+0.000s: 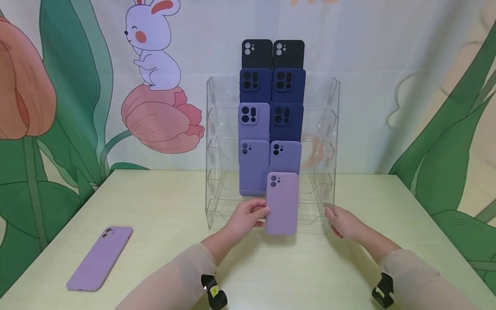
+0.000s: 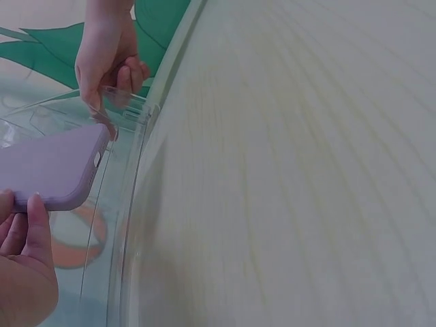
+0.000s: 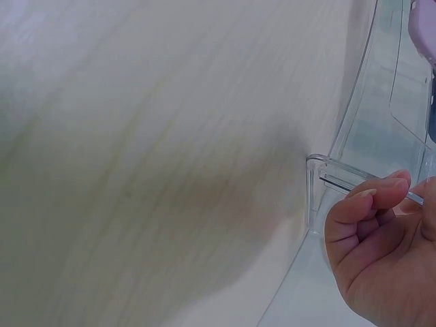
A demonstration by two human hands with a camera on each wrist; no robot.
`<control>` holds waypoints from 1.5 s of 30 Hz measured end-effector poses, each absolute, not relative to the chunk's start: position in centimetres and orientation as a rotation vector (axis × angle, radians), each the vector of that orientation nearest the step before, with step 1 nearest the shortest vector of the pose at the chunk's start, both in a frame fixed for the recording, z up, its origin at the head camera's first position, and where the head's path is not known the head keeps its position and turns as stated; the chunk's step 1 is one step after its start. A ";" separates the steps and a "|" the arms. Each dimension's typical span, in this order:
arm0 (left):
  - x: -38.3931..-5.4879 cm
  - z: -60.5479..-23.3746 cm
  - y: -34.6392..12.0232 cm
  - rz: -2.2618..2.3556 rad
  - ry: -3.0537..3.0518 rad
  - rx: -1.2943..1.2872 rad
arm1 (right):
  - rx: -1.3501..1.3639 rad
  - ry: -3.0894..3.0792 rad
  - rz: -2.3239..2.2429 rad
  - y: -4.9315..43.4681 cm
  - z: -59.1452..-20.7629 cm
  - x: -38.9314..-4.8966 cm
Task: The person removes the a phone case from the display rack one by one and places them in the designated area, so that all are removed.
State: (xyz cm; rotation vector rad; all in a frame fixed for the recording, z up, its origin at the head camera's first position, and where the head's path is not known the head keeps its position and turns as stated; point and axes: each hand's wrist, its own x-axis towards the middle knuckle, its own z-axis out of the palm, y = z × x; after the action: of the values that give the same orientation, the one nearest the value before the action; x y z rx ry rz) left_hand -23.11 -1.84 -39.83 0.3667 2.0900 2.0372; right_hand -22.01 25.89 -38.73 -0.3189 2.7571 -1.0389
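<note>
My left hand pinches a light purple phone case by its left edge. The case stands upright at the front of a clear tiered display rack, camera holes facing me, overlapping the lowest tiers. In the left wrist view, thumb and fingers hold the long side of that case. My right hand grips the rack's right side panel near its lower front corner. In the right wrist view, the fingers of this hand curl at the clear panel's edge.
Behind the held case, two columns of phone cases stand in the rack: black cases on top, then dark blue ones, then lavender ones. Another purple case lies on the table at left. A printed cloth hangs behind.
</note>
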 end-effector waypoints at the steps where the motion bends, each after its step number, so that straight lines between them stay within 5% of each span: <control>1: -23.0 -39.8 -1.9 2.036 2.088 0.369 | -0.321 2.756 -1.036 25.9 -38.7 -22.0; 45: -19.5 -39.2 -7.8 1.906 2.095 0.300 | -0.334 2.765 -1.026 25.9 -38.8 -22.1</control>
State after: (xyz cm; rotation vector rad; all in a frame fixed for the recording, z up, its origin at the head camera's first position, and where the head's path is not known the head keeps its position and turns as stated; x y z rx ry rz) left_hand -19.49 -7.83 -39.16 0.2999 2.0948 1.9064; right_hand -22.07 25.86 -38.79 -0.3345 2.7652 -1.0259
